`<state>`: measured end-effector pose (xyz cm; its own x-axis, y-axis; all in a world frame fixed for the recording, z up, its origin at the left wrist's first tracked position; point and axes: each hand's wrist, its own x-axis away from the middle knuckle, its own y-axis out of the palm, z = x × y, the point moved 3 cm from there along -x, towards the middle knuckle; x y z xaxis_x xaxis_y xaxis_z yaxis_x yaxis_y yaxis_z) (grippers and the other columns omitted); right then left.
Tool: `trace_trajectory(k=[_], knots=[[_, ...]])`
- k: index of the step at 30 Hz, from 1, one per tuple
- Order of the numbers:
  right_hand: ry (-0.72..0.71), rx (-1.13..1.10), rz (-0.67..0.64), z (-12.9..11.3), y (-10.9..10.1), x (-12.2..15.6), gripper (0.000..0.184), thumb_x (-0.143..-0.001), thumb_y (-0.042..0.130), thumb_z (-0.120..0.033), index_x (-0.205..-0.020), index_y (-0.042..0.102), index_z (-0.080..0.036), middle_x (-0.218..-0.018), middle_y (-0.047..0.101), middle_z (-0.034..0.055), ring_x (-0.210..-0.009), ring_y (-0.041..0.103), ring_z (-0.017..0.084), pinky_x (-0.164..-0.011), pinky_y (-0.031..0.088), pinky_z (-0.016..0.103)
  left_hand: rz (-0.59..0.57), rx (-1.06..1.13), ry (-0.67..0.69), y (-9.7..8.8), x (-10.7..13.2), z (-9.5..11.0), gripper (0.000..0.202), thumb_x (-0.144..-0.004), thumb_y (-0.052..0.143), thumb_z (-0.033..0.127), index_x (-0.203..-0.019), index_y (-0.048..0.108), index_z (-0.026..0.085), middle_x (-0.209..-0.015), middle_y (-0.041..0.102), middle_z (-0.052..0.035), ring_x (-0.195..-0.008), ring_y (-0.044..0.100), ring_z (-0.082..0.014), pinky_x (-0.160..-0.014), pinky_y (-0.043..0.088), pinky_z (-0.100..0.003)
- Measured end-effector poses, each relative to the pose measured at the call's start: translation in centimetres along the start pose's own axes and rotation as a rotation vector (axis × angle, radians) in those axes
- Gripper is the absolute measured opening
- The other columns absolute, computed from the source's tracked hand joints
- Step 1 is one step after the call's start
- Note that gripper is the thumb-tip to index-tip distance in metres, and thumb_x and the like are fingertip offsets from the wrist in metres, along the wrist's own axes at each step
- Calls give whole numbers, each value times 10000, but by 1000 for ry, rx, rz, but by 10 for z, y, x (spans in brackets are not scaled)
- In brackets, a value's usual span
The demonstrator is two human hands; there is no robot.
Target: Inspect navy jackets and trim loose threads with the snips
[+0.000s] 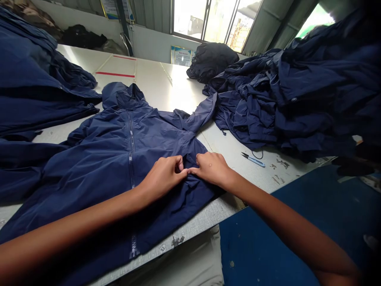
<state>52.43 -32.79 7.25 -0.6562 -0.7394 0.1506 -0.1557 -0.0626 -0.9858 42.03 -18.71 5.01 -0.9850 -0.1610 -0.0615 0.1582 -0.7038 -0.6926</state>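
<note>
Navy jacket (pixel 110 147): lies spread on the table, filling the left and centre of the frame, its zip (pixel 131 153) running down the front and its hood (pixel 120 95) toward the upper left.
Left hand (pixel 165 172): at the centre, fingers curled, thumb and fingers pinching a bit of the jacket's cloth.
Right hand (pixel 212 169): just right of centre, fingers curled, pinching the cloth too; the two thumb tips meet or nearly meet, and the fabric bunches around them.
Tabletop (pixel 151 89): white, shiny where light falls at upper centre, scuffed along the near edge; two red strips (pixel 115 74) mark it at upper left.
Snips (pixel 253 159): blue-handled, on bare tabletop right of the hands, near dark worn patches.
Heaps: navy garments (pixel 29 87) at the left edge, more navy clothing (pixel 297 95) across the upper right, a darker bundle (pixel 212 59) at upper centre.
Wall (pixel 149 18): grey ribbed panels above a pale lower band, with a bright window (pixel 190 20) at top centre and a poster (pixel 181 55) below it.
Floor (pixel 247 246): blue, lower right, beside pale cloth (pixel 190 262) under the table edge.
</note>
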Motion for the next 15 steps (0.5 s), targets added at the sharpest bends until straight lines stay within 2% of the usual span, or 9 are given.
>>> trace_trajectory(k=[2,3,6,8,11,13,15], knots=[[-47,-22,-18,-2,2,0,278,-1004,664,-453,-980,740,-188,-983,787,170,-944,747,354,-749,467,375,-17,43,12,-5,3,1,206,-886,680,334,-903,496,242,-689,590,52,-640,545,-170,-615,340,-286],[-69,-45,-19,-2,4,0,217,-1015,641,-400,-989,727,-203,-975,784,148,-938,742,335,-739,447,361,-30,68,21,-7,5,1,228,-875,677,298,-974,478,250,-695,583,64,-637,549,-169,-617,352,-283],[-102,-111,20,1,9,4,148,-1045,568,-347,-1019,658,-233,-1005,759,82,-936,705,256,-721,399,317,-46,105,32,-14,10,-1,380,-841,678,223,-1139,446,259,-737,572,75,-641,556,-165,-630,383,-279],[-112,-260,82,1,12,5,142,-1039,556,-340,-949,587,-235,-952,709,33,-880,651,201,-712,379,296,-27,145,-25,-17,14,-3,466,-802,706,207,-1196,461,256,-810,564,61,-639,551,-152,-620,410,-272],[-94,-751,128,-3,19,10,185,-964,587,-317,-842,472,-241,-763,546,-37,-716,519,153,-669,352,278,-36,386,-314,-17,22,-5,555,-752,750,209,-1246,500,245,-929,585,21,-643,595,-153,-579,498,-277],[-68,-1136,50,-9,27,15,157,-907,609,-326,-890,474,-248,-724,499,-62,-658,480,142,-648,356,268,-31,576,-498,-14,30,0,564,-729,761,185,-1245,540,231,-951,633,-7,-707,658,-188,-581,562,-294],[-44,-1445,-52,-16,35,21,204,-849,645,-334,-972,508,-246,-735,544,-66,-651,510,138,-662,394,262,33,695,-572,-13,38,8,538,-711,746,127,-1218,593,216,-935,679,-27,-786,695,-213,-600,589,-285]])
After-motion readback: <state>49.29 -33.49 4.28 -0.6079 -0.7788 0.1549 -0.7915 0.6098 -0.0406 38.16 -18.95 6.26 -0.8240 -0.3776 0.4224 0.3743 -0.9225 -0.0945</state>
